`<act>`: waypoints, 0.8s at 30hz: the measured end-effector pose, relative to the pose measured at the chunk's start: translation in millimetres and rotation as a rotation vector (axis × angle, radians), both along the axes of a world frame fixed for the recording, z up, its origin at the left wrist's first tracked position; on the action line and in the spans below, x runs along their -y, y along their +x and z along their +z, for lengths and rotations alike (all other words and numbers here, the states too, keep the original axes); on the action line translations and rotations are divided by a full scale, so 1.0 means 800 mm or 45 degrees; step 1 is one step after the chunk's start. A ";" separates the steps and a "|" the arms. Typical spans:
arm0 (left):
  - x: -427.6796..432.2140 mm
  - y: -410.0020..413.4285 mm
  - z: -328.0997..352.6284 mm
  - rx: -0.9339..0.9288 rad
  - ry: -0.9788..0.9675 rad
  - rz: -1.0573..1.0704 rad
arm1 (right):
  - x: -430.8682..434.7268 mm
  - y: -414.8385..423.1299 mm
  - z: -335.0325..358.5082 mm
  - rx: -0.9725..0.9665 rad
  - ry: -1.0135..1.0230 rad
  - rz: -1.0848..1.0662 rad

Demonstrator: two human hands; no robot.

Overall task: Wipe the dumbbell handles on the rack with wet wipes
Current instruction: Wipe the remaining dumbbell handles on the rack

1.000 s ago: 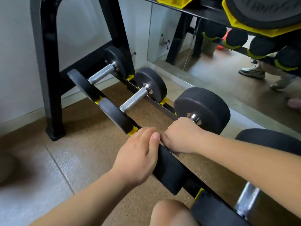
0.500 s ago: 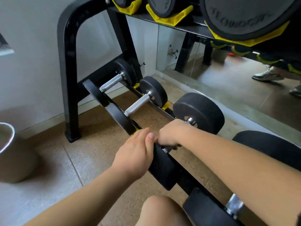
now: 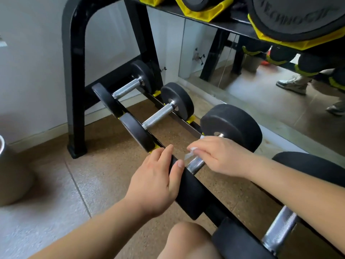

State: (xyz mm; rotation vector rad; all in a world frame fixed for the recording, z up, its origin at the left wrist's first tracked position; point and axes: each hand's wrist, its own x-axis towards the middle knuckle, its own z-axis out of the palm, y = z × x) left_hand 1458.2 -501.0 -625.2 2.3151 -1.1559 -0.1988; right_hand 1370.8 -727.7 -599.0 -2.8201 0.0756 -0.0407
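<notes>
Your right hand point(image 3: 218, 156) has lifted off the third handle point(image 3: 196, 164) on the rack point(image 3: 74, 71), baring its knurled steel; its fingers pinch what looks like the wet wipe point(image 3: 188, 155); your left hand point(image 3: 156, 176) rests straight-fingered on the near weight head point(image 3: 188, 193); this handle seems nearly done.
</notes>
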 end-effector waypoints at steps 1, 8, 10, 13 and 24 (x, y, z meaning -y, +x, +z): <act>0.000 0.000 -0.002 0.011 0.005 -0.001 | -0.005 -0.003 0.006 0.012 -0.013 0.025; 0.001 0.001 0.000 0.068 0.038 -0.036 | -0.015 -0.050 0.022 -0.254 -0.170 0.251; 0.001 0.001 0.000 0.063 0.037 -0.046 | -0.012 -0.044 0.019 -0.140 -0.042 0.078; 0.000 0.002 0.000 0.052 0.033 -0.048 | -0.028 -0.017 0.006 -0.035 -0.333 0.041; -0.001 0.002 0.000 0.048 -0.009 -0.058 | -0.078 0.065 0.027 -0.774 -0.731 0.027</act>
